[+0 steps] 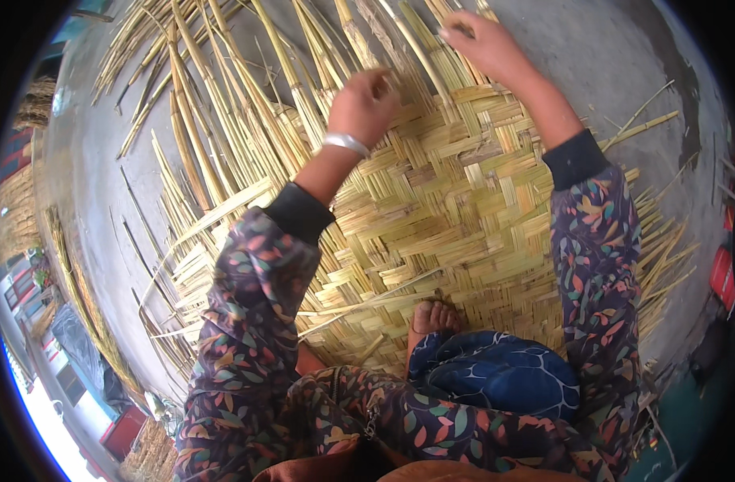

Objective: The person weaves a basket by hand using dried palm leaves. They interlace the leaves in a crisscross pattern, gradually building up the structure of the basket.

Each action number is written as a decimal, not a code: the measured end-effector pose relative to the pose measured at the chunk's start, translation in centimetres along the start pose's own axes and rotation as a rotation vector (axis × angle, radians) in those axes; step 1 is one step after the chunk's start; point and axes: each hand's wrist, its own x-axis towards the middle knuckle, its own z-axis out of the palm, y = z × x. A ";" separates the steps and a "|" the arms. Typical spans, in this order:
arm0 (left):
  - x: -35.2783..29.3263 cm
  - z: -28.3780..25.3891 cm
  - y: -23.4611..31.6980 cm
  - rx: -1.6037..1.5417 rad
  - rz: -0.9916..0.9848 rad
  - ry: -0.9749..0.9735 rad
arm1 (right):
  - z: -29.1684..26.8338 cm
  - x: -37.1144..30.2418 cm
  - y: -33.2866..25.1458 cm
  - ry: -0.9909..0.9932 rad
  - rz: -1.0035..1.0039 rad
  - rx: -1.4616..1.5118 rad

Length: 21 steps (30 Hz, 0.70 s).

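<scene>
**Hands at the edge of a half-woven reed mat**

Bundles of dry straw [18, 201] lie at the far left rim, beside a grey concrete floor [86, 161]. Long loose reed strips [198, 104] fan out across that floor from the upper left, running on into the woven part as its unwoven ends. A few thin strips [154, 321] trail off the mat's lower left corner.

The left hand [366, 103] comes next, with a silver bangle [346, 143] on the wrist and a dark cuff below it on a leaf-patterned sleeve [251, 297]. Its fingers are curled shut around a reed strip at the line where weaving gives way to loose ends.

The woven reed mat [440, 209] fills the middle of the view, a yellow-green herringbone lying flat on the floor under the person. A bare foot [433, 317] rests on the mat's near part, just above a dark blue patterned cloth [504, 373] over the knee.

The right hand [484, 44] reaches farther up than the left, well apart from it, fingertips pinched on the end of a strip [456, 30] at the mat's upper edge. Its forearm crosses the weave down to the right sleeve [596, 265].

Short reed ends [665, 257] stick out past the mat's right side, and a red object [725, 277] sits at the right rim, too cropped to identify.
</scene>
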 end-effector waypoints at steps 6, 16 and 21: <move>-3.1 3.2 -3.1 0.347 0.393 0.040 | -2.7 -6.3 -1.2 -0.300 -0.011 -0.589; -0.4 5.1 3.5 0.244 0.375 -0.104 | -3.6 -5.7 -0.7 -0.254 -0.123 -0.700; 2.0 8.4 4.4 0.280 0.178 -0.073 | -3.8 -6.1 -1.4 -0.190 -0.225 -0.637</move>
